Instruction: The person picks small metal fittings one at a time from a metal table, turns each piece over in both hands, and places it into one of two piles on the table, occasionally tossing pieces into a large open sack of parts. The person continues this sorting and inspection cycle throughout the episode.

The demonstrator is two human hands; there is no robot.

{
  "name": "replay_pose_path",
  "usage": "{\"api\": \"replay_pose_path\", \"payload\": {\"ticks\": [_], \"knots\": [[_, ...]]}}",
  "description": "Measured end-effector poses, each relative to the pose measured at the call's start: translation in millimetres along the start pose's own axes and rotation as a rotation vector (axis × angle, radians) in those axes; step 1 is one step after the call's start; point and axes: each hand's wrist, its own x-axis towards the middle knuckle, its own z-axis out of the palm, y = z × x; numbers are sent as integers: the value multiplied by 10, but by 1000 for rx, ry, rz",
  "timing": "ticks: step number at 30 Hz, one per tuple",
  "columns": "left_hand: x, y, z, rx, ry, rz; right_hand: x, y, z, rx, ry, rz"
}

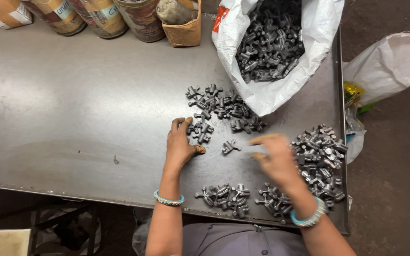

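Observation:
My left hand [180, 144] rests flat on the dark metal table [72, 118], its fingertips touching a small cluster of grey forked metal parts [201, 132]. My right hand [275, 159] is blurred in motion with its fingers apart, just left of a heap of the same parts [321, 159]. I cannot tell whether it holds anything. One single part [229, 146] lies between my hands. A loose spread of parts [224, 106] lies in front of an open white sack [281, 52] full of them. Two small piles of parts, one on the left [225, 196] and one on the right [274, 201], sit near the front edge.
Several cardboard drums [100, 16] and a small brown box [183, 26] stand along the table's far edge. Another white bag [390, 64] lies beyond the table's right edge. The table's front edge runs just before my wrists.

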Motion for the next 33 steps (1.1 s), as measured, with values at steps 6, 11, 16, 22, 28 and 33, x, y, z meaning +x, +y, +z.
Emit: {"api": "replay_pose_path", "payload": {"ticks": [6,11,16,22,28,33], "knots": [[-118,-61,98,7,55,17,337,-449,441,-36,-229,-315],[-275,-161,309,-23,74,59,319,-263,293,584,-217,96],[-477,-109,512,-214,-12,40,71,-20,183,1530,-148,492],[-800,153,614,-412,-4,150,-162,164,201,1788,-140,682],[-901,205,768,-746,-72,136,-261,124,211,1780,-141,685],[-897,86,895,-835,-114,74,-309,39,168,1716,-122,737]]}}
